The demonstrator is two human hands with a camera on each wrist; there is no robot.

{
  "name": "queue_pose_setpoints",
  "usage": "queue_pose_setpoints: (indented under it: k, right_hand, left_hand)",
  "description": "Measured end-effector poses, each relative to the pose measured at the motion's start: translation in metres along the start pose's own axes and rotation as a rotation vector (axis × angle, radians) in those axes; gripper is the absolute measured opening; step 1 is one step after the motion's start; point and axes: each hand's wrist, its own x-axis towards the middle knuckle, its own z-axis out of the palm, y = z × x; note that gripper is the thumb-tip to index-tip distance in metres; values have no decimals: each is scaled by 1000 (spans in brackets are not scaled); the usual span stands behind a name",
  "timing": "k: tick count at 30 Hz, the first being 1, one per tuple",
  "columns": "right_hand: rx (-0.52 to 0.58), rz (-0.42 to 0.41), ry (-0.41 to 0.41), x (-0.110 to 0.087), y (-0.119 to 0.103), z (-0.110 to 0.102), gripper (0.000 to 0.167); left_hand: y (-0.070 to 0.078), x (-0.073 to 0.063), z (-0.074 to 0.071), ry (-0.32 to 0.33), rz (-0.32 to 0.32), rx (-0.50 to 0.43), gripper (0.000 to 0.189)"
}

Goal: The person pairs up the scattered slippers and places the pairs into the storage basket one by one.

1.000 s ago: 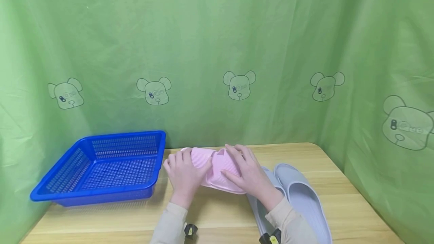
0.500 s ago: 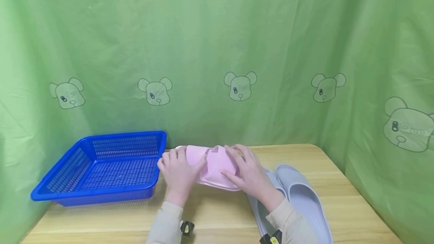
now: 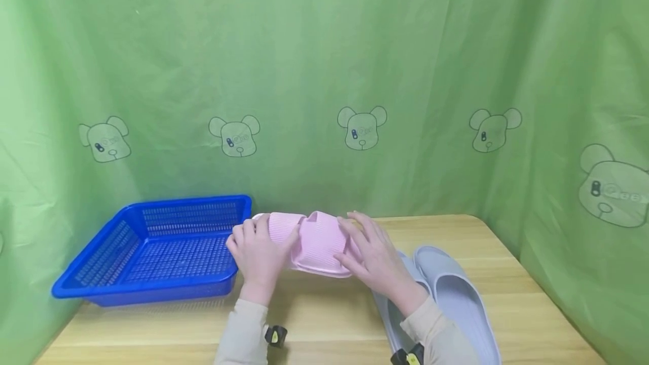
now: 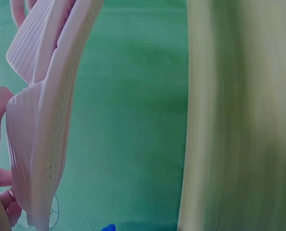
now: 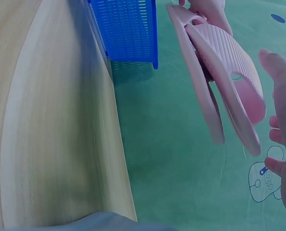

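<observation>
A pair of pink ribbed slippers (image 3: 320, 244) is raised above the wooden table, one overlapping the other. My left hand (image 3: 259, 253) grips them at their left end, thumb over the ribbed strap. Seen in the right wrist view, the two soles (image 5: 200, 82) lie close together and spread slightly at the lower end. My right hand (image 3: 377, 261) is at the slippers' right end. Its fingers are spread, and a gap shows between the right hand (image 5: 284, 115) and the pink strap in the right wrist view.
A blue plastic basket (image 3: 152, 286) with mesh sides stands at the left of the wooden table (image 3: 324, 320). A pair of grey slippers (image 3: 469, 311) lies at the right, partly under my right forearm. A green curtain (image 3: 299, 72) surrounds the table.
The pink slippers have moved left and slightly up with my left hand, nearer the basket. My right hand stays almost in place, and the slippers have drawn away from it.
</observation>
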Motion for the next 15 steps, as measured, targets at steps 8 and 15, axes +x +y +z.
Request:
queue_pose_setpoints:
  k: [8, 15]
  right_hand:
    - [2, -3, -18, 2, -3, 1, 66]
    - [12, -7, -36, 1, -8, 1, 67]
  left_hand:
    - [-8, 11, -10, -15, -64, -10, 78]
    - [-20, 16, -18, -21, -105, -7, 80]
